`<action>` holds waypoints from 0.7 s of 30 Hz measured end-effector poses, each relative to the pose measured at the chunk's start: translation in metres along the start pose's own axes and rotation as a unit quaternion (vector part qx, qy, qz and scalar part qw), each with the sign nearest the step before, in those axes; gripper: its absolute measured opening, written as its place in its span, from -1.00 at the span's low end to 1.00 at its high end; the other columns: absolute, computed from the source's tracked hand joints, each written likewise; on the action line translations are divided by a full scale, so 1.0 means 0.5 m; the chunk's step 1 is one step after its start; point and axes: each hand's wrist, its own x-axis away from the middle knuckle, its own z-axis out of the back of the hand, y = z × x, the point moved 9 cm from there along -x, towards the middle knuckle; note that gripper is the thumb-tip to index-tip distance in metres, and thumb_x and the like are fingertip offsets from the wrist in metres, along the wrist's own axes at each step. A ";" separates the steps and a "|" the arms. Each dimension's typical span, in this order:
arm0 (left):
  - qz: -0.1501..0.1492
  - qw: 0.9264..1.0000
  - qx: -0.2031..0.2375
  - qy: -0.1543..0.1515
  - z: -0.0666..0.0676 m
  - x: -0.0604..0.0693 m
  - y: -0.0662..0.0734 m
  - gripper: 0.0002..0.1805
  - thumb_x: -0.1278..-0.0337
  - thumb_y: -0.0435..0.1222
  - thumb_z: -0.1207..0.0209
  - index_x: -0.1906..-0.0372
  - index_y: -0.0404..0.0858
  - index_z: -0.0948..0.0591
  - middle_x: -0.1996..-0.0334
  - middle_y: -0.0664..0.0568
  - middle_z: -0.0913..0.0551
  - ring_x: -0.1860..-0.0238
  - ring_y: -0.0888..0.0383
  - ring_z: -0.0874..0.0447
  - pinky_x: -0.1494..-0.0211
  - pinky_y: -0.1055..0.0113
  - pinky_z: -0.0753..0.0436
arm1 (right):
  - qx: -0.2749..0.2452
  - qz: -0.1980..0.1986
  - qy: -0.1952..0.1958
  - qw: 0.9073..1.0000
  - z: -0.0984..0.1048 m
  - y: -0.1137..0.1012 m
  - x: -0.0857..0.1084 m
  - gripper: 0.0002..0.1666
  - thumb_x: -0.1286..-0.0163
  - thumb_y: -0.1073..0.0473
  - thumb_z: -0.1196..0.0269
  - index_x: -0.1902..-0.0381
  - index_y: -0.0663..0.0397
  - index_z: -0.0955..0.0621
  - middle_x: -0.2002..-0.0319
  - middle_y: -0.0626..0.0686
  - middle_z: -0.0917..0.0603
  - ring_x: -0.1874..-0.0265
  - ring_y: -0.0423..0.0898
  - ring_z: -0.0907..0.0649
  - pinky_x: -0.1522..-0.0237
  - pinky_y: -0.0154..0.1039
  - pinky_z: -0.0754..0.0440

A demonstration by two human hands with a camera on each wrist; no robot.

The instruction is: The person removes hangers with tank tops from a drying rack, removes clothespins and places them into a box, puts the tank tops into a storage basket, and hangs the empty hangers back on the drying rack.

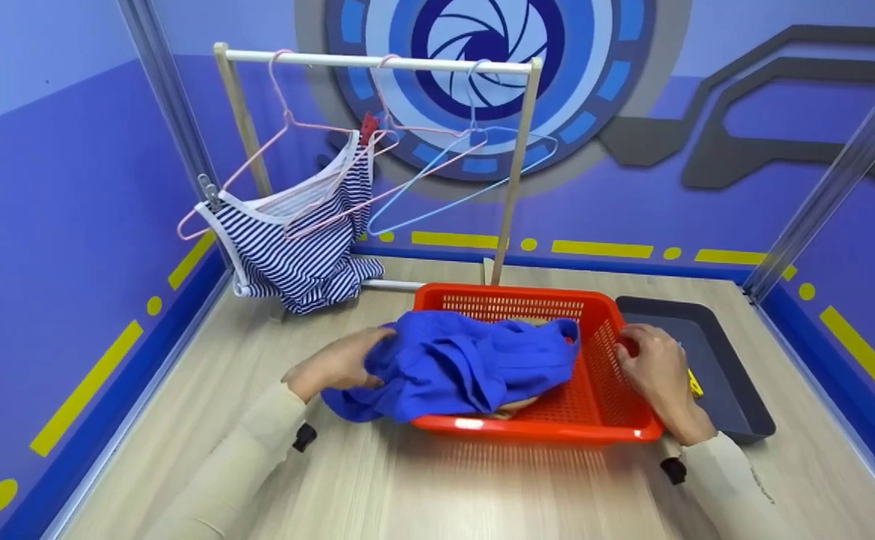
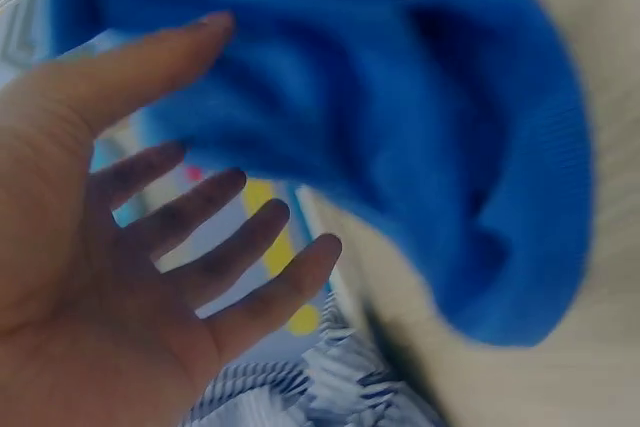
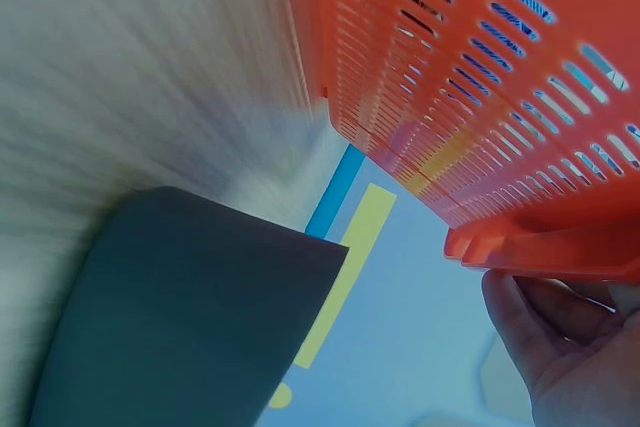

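Where the blue cloth (image 1: pixel 474 367) lies: heaped in the red basket (image 1: pixel 527 431), left end draped over the rim and hanging outside.
Cloth texture: soft, crumpled, deep loose folds, curved edge.
Basket build: glossy plastic, rectangular, rounded corners, slotted walls.
Beige cloth (image 1: pixel 516 408): small part showing under the blue.
Left hand (image 1: pixel 343 364): at the cloth's left end, fingers spread and not gripping; thumb in front of the fabric in left wrist view, contact can't tell.
Right hand (image 1: pixel 658 367): fingers curled, gripping the basket's right rim; cloth's right end inside, apart from these fingers.
Grey tray (image 1: pixel 722 367): shallow, matte, just right of basket.
Striped garment (image 1: pixel 295 255): dark-and-white, white trim, hanging left.
Table (image 1: pixel 377 495): pale wood grain.
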 end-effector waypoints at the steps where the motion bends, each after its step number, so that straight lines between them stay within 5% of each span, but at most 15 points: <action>1: -0.006 1.000 -0.008 0.005 -0.008 -0.003 -0.001 -0.17 0.09 -0.33 -0.44 -0.37 -0.27 -0.36 -0.30 -0.15 -0.48 -0.33 -0.12 -0.43 -0.42 -0.01 -0.38 | 0.000 0.000 0.000 1.000 0.000 0.000 0.000 -0.75 -0.11 0.36 -0.35 0.21 0.37 -0.71 0.19 0.32 -0.73 0.20 0.29 -0.69 0.09 0.24 -0.62; 4: -0.035 0.998 -0.025 0.038 -0.017 -0.009 0.003 -0.52 0.04 -0.42 -0.36 -0.06 -0.31 -0.52 0.06 -0.12 -0.64 -0.01 -0.05 -0.61 -0.12 0.03 -0.58 | -0.001 0.000 -0.001 1.000 0.000 0.000 -0.001 -0.75 -0.11 0.36 -0.35 0.21 0.37 -0.71 0.18 0.32 -0.73 0.19 0.30 -0.69 0.07 0.25 -0.62; 8: -0.068 0.993 -0.028 0.088 -0.004 -0.012 0.012 -0.82 0.05 -0.51 -0.26 0.36 -0.26 -0.52 0.50 0.05 -0.53 0.43 0.13 -0.48 0.34 0.23 -0.50 | 0.000 -0.004 -0.005 1.000 -0.001 0.001 -0.001 -0.75 -0.12 0.36 -0.35 0.20 0.36 -0.71 0.17 0.32 -0.73 0.18 0.30 -0.69 0.06 0.25 -0.62; 14: -0.077 0.986 0.000 0.148 0.050 -0.006 0.020 -0.87 0.13 -0.50 -0.22 0.46 -0.25 -0.53 0.54 0.07 -0.55 0.48 0.21 -0.46 0.40 0.37 -0.46 | 0.005 -0.017 -0.016 1.000 -0.002 0.002 -0.001 -0.74 -0.14 0.34 -0.35 0.18 0.36 -0.70 0.15 0.34 -0.72 0.16 0.30 -0.68 0.04 0.26 -0.61; 21: -0.078 0.964 0.033 0.251 0.146 0.001 0.051 -0.88 0.14 -0.49 -0.23 0.42 -0.27 -0.57 0.48 -0.03 -0.67 0.47 0.13 -0.62 0.37 0.30 -0.61 | -0.001 -0.013 -0.017 1.000 -0.006 0.004 0.000 -0.73 -0.11 0.36 -0.37 0.18 0.37 -0.70 0.16 0.33 -0.72 0.17 0.30 -0.68 0.05 0.25 -0.62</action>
